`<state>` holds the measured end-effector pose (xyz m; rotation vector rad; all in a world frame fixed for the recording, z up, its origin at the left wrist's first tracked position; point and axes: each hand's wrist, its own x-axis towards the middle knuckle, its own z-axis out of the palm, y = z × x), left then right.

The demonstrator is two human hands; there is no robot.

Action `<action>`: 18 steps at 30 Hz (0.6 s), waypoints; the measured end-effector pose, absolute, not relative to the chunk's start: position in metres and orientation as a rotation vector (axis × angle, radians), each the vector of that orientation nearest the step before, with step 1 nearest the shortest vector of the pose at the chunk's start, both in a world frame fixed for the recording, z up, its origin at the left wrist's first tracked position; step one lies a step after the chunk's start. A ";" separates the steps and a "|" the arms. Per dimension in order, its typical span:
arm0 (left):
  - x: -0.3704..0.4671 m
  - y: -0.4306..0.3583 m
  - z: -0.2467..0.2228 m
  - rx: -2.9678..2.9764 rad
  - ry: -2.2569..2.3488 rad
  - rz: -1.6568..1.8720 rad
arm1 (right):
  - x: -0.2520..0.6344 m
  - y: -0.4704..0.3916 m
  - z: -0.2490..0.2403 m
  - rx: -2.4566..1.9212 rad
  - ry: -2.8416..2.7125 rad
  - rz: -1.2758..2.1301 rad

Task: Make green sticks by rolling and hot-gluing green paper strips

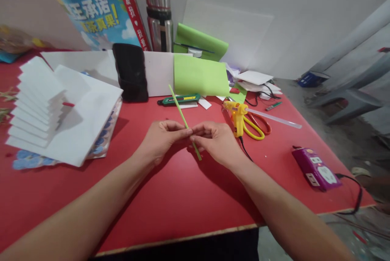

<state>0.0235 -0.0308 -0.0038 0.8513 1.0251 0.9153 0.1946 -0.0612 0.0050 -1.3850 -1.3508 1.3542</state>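
A thin green strip [179, 108] is held between both hands above the red table [170, 208], slanting from upper left to lower right. My left hand [163, 137] pinches it near the middle, thumb and fingers pressed together. My right hand [217, 141] pinches the same strip just beside the left fingertips, its other fingers curled. Behind the hands lie a green utility knife [179, 99] and a sheet of light green paper [201, 76]. To the right of my right hand is a yellow glue gun [237, 117] with a clear glue stick in it.
Scissors [254, 129] lie by the glue gun, and a purple power box [315, 167] is at the right. White folded paper [36, 111] is stacked at the left. A black phone [130, 72] and a steel flask [159, 21] stand at the back.
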 end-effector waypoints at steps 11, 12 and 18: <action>0.005 -0.008 0.005 0.849 0.803 0.893 | 0.200 -0.051 0.010 -1.262 -0.994 1.762; 0.003 -0.007 0.005 0.842 0.790 0.901 | 0.201 -0.052 0.011 -1.209 -1.003 1.846; 0.001 -0.007 0.006 0.832 0.774 0.939 | 0.196 -0.065 0.019 -0.992 -1.123 2.108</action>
